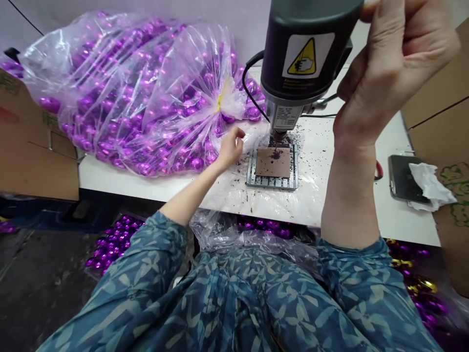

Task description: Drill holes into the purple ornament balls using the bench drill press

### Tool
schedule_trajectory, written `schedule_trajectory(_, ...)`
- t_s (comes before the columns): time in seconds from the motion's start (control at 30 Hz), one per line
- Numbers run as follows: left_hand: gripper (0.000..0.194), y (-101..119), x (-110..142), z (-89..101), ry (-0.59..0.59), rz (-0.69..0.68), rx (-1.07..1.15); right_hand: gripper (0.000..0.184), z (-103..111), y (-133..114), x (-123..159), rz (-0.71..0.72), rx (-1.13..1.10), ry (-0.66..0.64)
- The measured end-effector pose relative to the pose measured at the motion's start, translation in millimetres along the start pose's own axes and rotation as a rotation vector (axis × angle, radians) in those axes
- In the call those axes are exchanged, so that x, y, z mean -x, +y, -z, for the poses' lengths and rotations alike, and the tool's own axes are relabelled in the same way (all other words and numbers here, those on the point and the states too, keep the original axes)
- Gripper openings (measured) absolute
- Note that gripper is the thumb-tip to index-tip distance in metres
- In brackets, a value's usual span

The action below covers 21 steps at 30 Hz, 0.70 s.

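My left hand point(230, 147) reaches into the mouth of a big clear plastic bag point(139, 93) full of shiny purple balls, fingers curled at the plastic; whether it holds a ball is hidden. My right hand point(388, 63) is raised beside the grey head of a bench drill press point(304, 49), fingers bent round something at its top right that I cannot see. Under the drill bit lies a brown plate on a metal grid base point(271, 168), strewn with dark shavings.
The white table point(403, 220) carries a phone with crumpled tissue point(414, 183) at the right. Cardboard boxes stand at the left point(32, 146) and right point(443, 122). More purple balls lie in plastic under the table point(113, 242) and near my lap.
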<state>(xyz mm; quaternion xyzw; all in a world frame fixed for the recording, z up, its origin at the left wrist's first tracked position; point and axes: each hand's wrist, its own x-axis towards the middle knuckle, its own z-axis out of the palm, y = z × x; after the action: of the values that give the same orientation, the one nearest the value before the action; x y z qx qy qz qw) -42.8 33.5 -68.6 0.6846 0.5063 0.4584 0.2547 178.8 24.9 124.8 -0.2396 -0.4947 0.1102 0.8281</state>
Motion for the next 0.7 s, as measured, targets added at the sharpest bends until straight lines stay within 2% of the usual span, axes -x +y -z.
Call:
schedule_trajectory(0.1, 0.025, -25.5, -66.4, 18.4, -0.026, 0.142, -0.277, 0.06, 1.3, 0.9, 1.1, 0.019, 0.049, -0.007)
schedule_trajectory(0.17, 0.028, -33.6, -93.4, 20.6, -0.085, 0.187, -0.442, 0.063, 3.0, -0.5, 1.6, 0.018, 0.099, -0.02)
schedule_trajectory(0.23, 0.037, -36.9, -108.0, 18.1, -0.138, 0.221, -0.551, 0.065, 4.2, -3.3, 2.2, 0.018, 0.157, -0.024)
schedule_trajectory(0.43, 0.052, -42.5, -114.2, 11.8, -0.165, 0.181, -0.666, 0.06, 3.4, -9.4, 5.0, 0.009, 0.173, -0.021)
schedule_trajectory(0.57, 0.046, -46.4, -114.0, 12.9, -0.136, 0.133, -0.613, 0.063, 2.5, -9.8, 6.6, 0.017, 0.169, -0.008)
schedule_trajectory(0.7, 0.039, -43.7, -119.4, 7.6, -0.091, 0.199, -0.605, 0.063, 2.9, -12.1, 6.3, 0.001, 0.197, -0.024)
